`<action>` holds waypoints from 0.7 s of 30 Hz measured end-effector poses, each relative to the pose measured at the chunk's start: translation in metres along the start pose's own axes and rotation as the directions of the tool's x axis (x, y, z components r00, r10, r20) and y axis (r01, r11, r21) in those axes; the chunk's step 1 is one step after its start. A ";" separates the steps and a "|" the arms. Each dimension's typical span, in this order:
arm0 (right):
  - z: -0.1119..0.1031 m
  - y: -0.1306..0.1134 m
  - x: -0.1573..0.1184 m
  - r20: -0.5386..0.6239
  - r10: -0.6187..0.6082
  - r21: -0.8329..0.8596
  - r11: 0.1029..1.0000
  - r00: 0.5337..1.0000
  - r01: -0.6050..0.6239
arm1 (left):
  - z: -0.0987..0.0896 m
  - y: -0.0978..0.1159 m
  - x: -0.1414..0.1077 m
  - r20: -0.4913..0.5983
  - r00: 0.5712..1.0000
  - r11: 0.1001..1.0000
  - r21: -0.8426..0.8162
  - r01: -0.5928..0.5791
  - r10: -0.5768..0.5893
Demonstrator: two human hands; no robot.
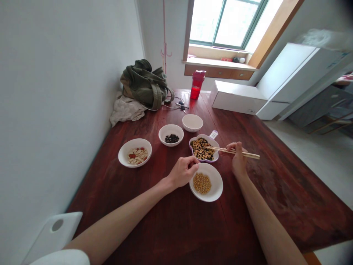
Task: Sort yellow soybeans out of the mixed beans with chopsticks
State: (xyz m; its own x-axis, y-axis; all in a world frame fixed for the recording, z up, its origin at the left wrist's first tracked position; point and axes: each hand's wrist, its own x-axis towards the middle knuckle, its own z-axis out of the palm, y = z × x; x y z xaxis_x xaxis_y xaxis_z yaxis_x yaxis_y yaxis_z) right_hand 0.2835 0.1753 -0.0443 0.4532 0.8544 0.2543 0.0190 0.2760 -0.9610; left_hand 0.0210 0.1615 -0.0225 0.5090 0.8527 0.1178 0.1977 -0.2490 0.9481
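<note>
My right hand (238, 158) is closed round a pair of wooden chopsticks (248, 154), whose tips reach into the mixed beans of a purple-rimmed, flower-shaped dish (214, 143). That dish holds yellow and black beans together. My left hand (183, 171) has its fingers pinched at the upper left rim of a white bowl (216, 187) with soybeans (202, 183) in it, right beside the dish's near edge. Farther off, black beans (172, 138) lie in a second white bowl (171, 129). Peanuts or similar pale and reddish pieces (137, 156) lie in a third bowl (124, 156).
An empty white bowl (192, 122) stands behind the dish. A green bag (145, 84), a cloth (127, 108), keys with a cable (182, 106), a red bottle (196, 85) and a white box (237, 97) occupy the table's far end. A wall (68, 92) borders the left side.
</note>
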 end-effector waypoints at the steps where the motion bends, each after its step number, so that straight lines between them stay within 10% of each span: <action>1: 0.000 0.000 0.000 0.008 -0.004 -0.013 1.000 1.000 0.004 | 0.000 0.000 0.000 0.000 1.000 1.000 0.000 0.002 -0.002; 21: 0.002 0.000 -0.002 0.034 -0.026 0.010 1.000 0.999 0.026 | 0.001 -0.001 0.001 -0.004 1.000 1.000 0.010 -0.013 0.013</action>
State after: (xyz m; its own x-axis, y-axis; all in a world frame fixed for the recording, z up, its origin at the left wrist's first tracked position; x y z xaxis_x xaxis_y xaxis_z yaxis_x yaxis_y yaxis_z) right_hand 0.2810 0.1748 -0.0442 0.4220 0.8613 0.2830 0.0218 0.3024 -0.9529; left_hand 0.0219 0.1618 -0.0240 0.5080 0.8513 0.1312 0.1997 -0.2646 0.9435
